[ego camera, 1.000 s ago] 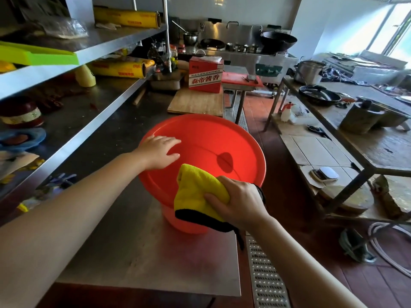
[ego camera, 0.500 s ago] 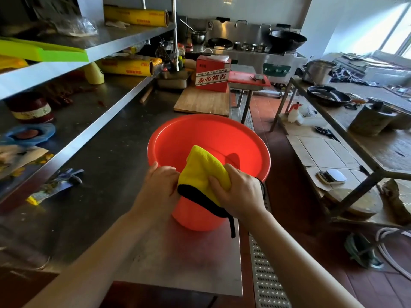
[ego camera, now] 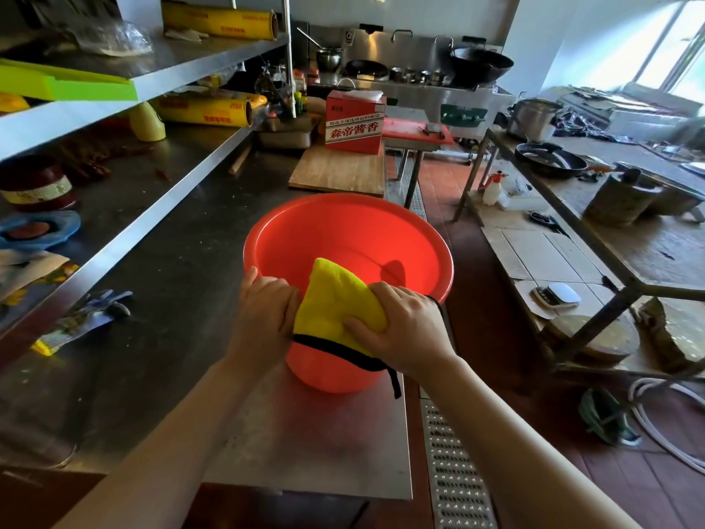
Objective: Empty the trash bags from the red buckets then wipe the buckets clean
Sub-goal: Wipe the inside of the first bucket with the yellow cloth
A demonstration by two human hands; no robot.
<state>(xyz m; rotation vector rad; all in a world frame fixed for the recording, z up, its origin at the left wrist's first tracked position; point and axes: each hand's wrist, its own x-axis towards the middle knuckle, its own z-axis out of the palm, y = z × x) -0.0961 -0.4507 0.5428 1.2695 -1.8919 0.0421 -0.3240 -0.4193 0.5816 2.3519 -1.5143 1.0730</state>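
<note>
A red bucket (ego camera: 354,238) stands upright near the right edge of the steel counter (ego camera: 183,284); no bag shows inside it. A yellow cloth (ego camera: 335,299) with a black border is draped over the bucket's near rim. My right hand (ego camera: 400,326) grips the cloth against the rim from the right. My left hand (ego camera: 263,318) presses against the near outer wall of the bucket, its fingers curled beside the cloth's left edge.
Behind the bucket lie a wooden board (ego camera: 339,171) and a red carton (ego camera: 354,122). Shelves (ego camera: 152,82) with film rolls run along the left. A floor drain grate (ego camera: 454,471) runs along the counter's right edge. A cluttered table (ego camera: 648,238) stands to the right.
My left hand left the bucket's far-left rim and came down onto the near wall beside the cloth. The cloth moved up onto the near rim, and the tilted bucket settled upright.
</note>
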